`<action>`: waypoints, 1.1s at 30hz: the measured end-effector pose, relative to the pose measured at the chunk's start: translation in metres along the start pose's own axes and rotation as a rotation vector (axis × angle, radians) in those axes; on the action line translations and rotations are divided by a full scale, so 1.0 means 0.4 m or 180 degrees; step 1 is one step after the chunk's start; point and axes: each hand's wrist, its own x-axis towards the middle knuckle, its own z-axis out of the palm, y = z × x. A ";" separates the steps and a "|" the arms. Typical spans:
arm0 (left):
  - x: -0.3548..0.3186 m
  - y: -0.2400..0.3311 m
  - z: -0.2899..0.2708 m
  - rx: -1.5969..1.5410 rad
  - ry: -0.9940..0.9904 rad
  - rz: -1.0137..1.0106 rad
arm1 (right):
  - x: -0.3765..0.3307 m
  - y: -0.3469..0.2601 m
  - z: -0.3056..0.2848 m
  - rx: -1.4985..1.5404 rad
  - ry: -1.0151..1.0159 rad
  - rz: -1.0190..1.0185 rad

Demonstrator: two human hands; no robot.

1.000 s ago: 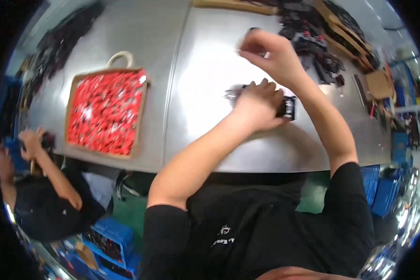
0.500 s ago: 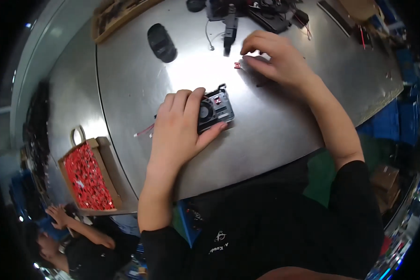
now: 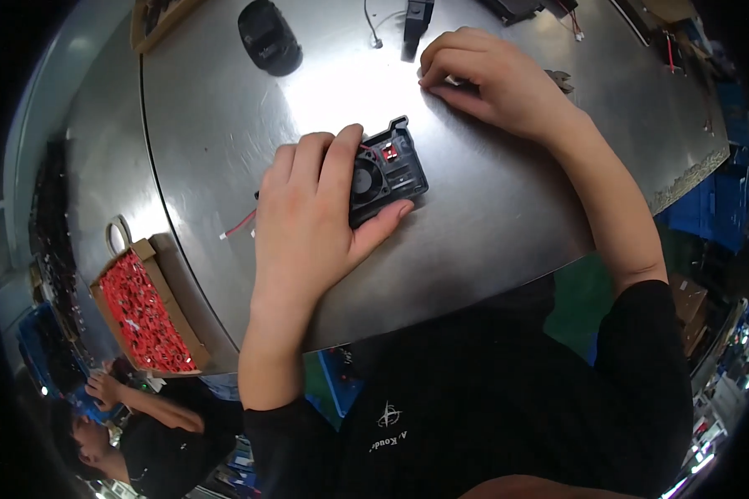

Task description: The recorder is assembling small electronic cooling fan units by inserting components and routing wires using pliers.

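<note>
My left hand (image 3: 312, 212) lies flat over a black plastic fan housing (image 3: 389, 169) on the shiny metal table (image 3: 491, 208), thumb against its near edge and fingers along its left side. A small round fan and a red connector show inside the housing, and a red and white wire (image 3: 237, 226) trails out to the left. My right hand (image 3: 495, 79) rests farther back on the table with its fingertips pinched on a tiny part that I cannot make out.
A cardboard box of red parts (image 3: 146, 312) sits at the table's left end, with another person (image 3: 146, 428) working beside it. A black oval object (image 3: 269, 37) and black parts with wires (image 3: 416, 17) lie at the far edge. Blue crates (image 3: 728, 208) stand at the right.
The view has swung and closed in on the table. My left hand stays on the fan housing, and my right hand stays near the small part behind it.
</note>
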 end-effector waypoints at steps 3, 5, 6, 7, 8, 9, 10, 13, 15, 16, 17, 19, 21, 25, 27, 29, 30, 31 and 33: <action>0.001 0.002 0.000 -0.0045 0.0007 -0.0045 | 0.010 -0.005 0.004 -0.0260 0.0058 -0.0090; -0.001 -0.002 0.004 -0.0001 0.0045 0.0063 | 0.010 -0.021 0.002 -0.0104 0.0002 0.0105; -0.004 -0.002 0.002 -0.0026 0.0071 0.0021 | 0.012 -0.033 0.002 0.0064 -0.0012 0.0312; -0.006 -0.001 -0.002 -0.0061 -0.0034 -0.0030 | 0.013 -0.052 -0.001 0.0057 -0.0061 0.0288; -0.008 -0.002 -0.003 -0.0098 -0.0139 -0.0080 | 0.015 -0.079 -0.009 0.0252 0.0107 0.0120; -0.013 -0.002 -0.003 -0.0113 -0.0109 -0.0148 | 0.017 -0.107 -0.010 0.0468 0.0264 -0.0070; -0.012 -0.002 0.001 -0.0052 0.0024 -0.0042 | 0.014 -0.131 -0.009 0.0557 0.0267 -0.0170; -0.013 0.003 -0.002 -0.0034 0.0084 -0.0011 | 0.016 -0.162 0.001 0.0439 0.0187 -0.0424; -0.016 0.004 0.000 -0.0067 0.0012 -0.0080 | 0.017 -0.167 0.013 0.0438 0.0103 -0.0399; -0.017 0.004 0.002 -0.0075 0.0016 -0.0089 | 0.019 -0.171 0.014 0.0437 0.0076 -0.0411; -0.018 0.004 0.004 -0.0082 0.0019 -0.0096 | 0.019 -0.176 0.014 0.0376 0.0062 -0.0372; -0.016 0.005 -0.001 -0.0069 -0.0015 -0.0120 | 0.021 -0.189 0.015 0.0327 0.0037 -0.0349; -0.015 0.004 0.002 -0.0057 -0.0056 -0.0135 | 0.019 -0.205 0.017 -0.0002 0.0063 -0.0292; -0.014 -0.001 0.011 -0.0004 0.0182 -0.0013 | 0.019 -0.224 0.001 -0.0125 -0.0019 -0.0302; -0.012 0.000 0.006 -0.0025 0.0187 -0.0012 | 0.012 -0.252 -0.014 -0.0410 -0.0075 0.0117; -0.009 0.004 -0.006 -0.0115 -0.0041 -0.0102 | -0.002 -0.263 -0.015 -0.0180 -0.0207 0.0401; -0.012 0.004 -0.003 -0.0133 -0.0047 -0.0115 | -0.010 -0.266 -0.011 0.0050 -0.0344 0.0688; -0.015 0.003 0.001 -0.0113 -0.0017 -0.0120 | -0.015 -0.267 -0.008 0.0053 -0.0365 0.0693; -0.017 0.005 0.003 -0.0097 0.0016 -0.0112 | -0.021 -0.271 -0.013 -0.0048 -0.0608 0.0949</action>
